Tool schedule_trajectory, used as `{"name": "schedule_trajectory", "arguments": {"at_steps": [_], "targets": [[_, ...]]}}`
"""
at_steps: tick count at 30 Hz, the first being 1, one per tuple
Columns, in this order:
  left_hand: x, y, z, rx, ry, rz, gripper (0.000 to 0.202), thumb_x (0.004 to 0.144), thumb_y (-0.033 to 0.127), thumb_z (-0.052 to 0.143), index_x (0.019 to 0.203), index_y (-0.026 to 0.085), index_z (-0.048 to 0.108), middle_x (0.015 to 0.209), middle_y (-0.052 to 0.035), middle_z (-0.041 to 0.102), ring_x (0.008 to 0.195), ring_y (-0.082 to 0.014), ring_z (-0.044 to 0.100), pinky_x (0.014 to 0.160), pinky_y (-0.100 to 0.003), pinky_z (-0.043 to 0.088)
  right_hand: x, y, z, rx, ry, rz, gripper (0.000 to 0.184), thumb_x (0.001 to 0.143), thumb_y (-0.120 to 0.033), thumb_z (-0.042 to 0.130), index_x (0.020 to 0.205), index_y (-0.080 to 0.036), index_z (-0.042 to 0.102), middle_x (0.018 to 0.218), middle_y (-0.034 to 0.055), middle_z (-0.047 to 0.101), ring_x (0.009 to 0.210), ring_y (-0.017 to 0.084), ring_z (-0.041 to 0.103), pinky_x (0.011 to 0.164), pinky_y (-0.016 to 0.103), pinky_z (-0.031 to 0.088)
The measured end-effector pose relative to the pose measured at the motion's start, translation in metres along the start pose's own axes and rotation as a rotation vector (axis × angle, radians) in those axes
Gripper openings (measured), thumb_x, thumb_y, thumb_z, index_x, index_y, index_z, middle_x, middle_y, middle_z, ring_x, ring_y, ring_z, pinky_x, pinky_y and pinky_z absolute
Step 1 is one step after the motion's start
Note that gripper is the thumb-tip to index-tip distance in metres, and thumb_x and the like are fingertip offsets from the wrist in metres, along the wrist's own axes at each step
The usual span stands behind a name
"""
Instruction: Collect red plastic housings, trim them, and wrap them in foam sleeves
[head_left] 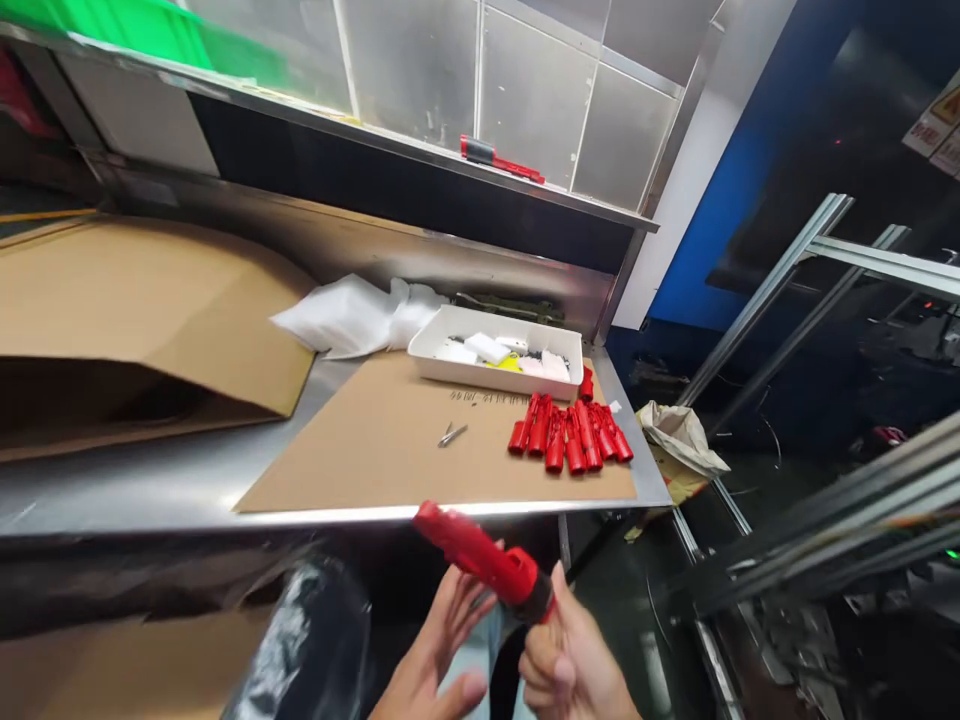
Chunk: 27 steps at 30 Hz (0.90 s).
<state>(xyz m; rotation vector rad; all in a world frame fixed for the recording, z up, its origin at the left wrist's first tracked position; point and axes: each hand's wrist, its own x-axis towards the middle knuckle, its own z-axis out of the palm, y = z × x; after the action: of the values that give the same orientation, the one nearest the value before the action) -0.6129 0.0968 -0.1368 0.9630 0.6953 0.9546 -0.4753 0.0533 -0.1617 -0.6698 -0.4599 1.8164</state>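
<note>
A long red plastic part [476, 550] with a black band near its end is in front of the table edge, slightly blurred. My right hand [566, 655] is closed around its black-banded end, with the thumb up along it. Below the part's middle, my left hand [442, 640] has its fingers stretched and the thumb apart. The left fingertips are partly behind the red part, so I cannot tell whether they touch it. Several similar red parts [574, 437] lie side by side on the cardboard sheet [375, 450].
A white tray [495, 375] with small white pieces stands behind the red parts. A small metal tool [451, 435] lies on the cardboard. White wrapping [341, 315] and a large carton [150, 300] are leftward. Another red-and-black piece [499, 160] sits on the ledge. An open bag [679, 440] stands right.
</note>
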Motion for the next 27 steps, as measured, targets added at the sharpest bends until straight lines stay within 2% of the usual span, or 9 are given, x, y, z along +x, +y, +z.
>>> {"name": "schedule_trajectory", "arguments": {"at_steps": [1, 4, 6, 8, 9, 13, 16, 21, 27], "targets": [[-0.011, 0.001, 0.000, -0.041, -0.051, 0.033, 0.082, 0.056, 0.066, 0.086, 0.126, 0.032, 0.063, 0.133, -0.0091, 0.061, 0.124, -0.0333, 0.053, 0.102, -0.040, 0.045, -0.010, 0.013, 0.006, -0.002, 0.016, 0.027, 0.069, 0.064, -0.083, 0.061, 0.040, -0.020, 0.045, 0.025, -0.0111, 0.022, 0.022, 0.002, 0.013, 0.029, 0.019, 0.004], [-0.038, 0.003, 0.001, -0.166, -0.055, -0.063, 0.054, 0.067, 0.052, 0.086, 0.112, 0.025, 0.073, 0.112, -0.0125, 0.071, 0.101, -0.0287, 0.066, 0.082, -0.029, 0.055, -0.039, 0.044, 0.020, -0.141, 0.124, -0.010, 0.076, 0.068, -0.091, 0.043, 0.061, -0.017, 0.063, 0.028, -0.0061, 0.039, 0.022, 0.006, 0.021, 0.028, 0.022, 0.008], [-0.052, 0.003, -0.002, -0.303, 0.038, -0.149, 0.051, 0.065, 0.049, 0.088, 0.106, 0.021, 0.075, 0.101, -0.0128, 0.074, 0.094, -0.0266, 0.068, 0.077, -0.027, 0.056, -0.058, 0.055, 0.030, -0.428, 0.386, -0.258, 0.080, 0.077, -0.087, 0.036, 0.068, -0.014, 0.069, 0.037, -0.0007, 0.051, 0.031, 0.007, 0.034, 0.034, 0.021, 0.021], [-0.061, 0.001, -0.006, -0.400, 0.118, -0.177, 0.053, 0.061, 0.047, 0.090, 0.105, 0.023, 0.074, 0.100, -0.0114, 0.074, 0.094, -0.0248, 0.068, 0.077, -0.028, 0.057, -0.073, 0.059, 0.041, -0.730, 0.654, -0.555, 0.067, 0.088, -0.073, 0.040, 0.077, -0.015, 0.071, 0.051, 0.0008, 0.057, 0.047, 0.009, 0.045, 0.048, 0.022, 0.033], [-0.064, -0.001, -0.008, -0.416, 0.143, -0.177, 0.054, 0.060, 0.047, 0.091, 0.106, 0.024, 0.074, 0.101, -0.0105, 0.075, 0.093, -0.0235, 0.068, 0.077, -0.028, 0.057, -0.079, 0.060, 0.047, -0.834, 0.715, -0.641, 0.056, 0.090, -0.066, 0.046, 0.082, -0.017, 0.072, 0.061, 0.0014, 0.059, 0.056, 0.011, 0.049, 0.054, 0.023, 0.036], [-0.073, -0.009, -0.007, -0.448, 0.159, -0.169, 0.060, 0.056, 0.046, 0.094, 0.108, 0.025, 0.073, 0.103, -0.0094, 0.074, 0.098, -0.0235, 0.068, 0.079, -0.029, 0.058, -0.088, 0.066, 0.063, -0.977, 0.683, -0.664, 0.030, 0.083, -0.048, 0.064, 0.086, -0.020, 0.073, 0.106, 0.0077, 0.059, 0.092, 0.019, 0.058, 0.065, 0.025, 0.044], [-0.082, -0.014, -0.003, -0.433, 0.124, -0.164, 0.058, 0.057, 0.045, 0.093, 0.108, 0.024, 0.073, 0.102, -0.0091, 0.075, 0.101, -0.0238, 0.067, 0.083, -0.028, 0.057, -0.083, 0.073, 0.064, -0.865, 0.669, -0.630, 0.027, 0.078, -0.044, 0.068, 0.086, -0.018, 0.075, 0.122, 0.0111, 0.052, 0.109, 0.025, 0.056, 0.084, 0.031, 0.050], [-0.085, -0.020, -0.001, -0.388, 0.100, -0.132, 0.054, 0.061, 0.045, 0.091, 0.107, 0.024, 0.073, 0.111, -0.0096, 0.073, 0.109, -0.0251, 0.064, 0.087, -0.028, 0.055, -0.070, 0.075, 0.057, -0.644, 0.633, -0.638, 0.026, 0.072, -0.042, 0.073, 0.083, -0.019, 0.078, 0.122, 0.0111, 0.052, 0.112, 0.027, 0.057, 0.092, 0.035, 0.051], [-0.067, -0.025, -0.005, -0.334, 0.142, -0.069, 0.049, 0.061, 0.048, 0.090, 0.101, 0.026, 0.074, 0.109, -0.0068, 0.073, 0.110, -0.0253, 0.063, 0.091, -0.029, 0.054, -0.049, 0.066, 0.050, -0.557, 0.575, -0.648, 0.023, 0.069, -0.042, 0.078, 0.077, -0.020, 0.078, 0.115, 0.0115, 0.062, 0.111, 0.026, 0.059, 0.092, 0.035, 0.052]]}}
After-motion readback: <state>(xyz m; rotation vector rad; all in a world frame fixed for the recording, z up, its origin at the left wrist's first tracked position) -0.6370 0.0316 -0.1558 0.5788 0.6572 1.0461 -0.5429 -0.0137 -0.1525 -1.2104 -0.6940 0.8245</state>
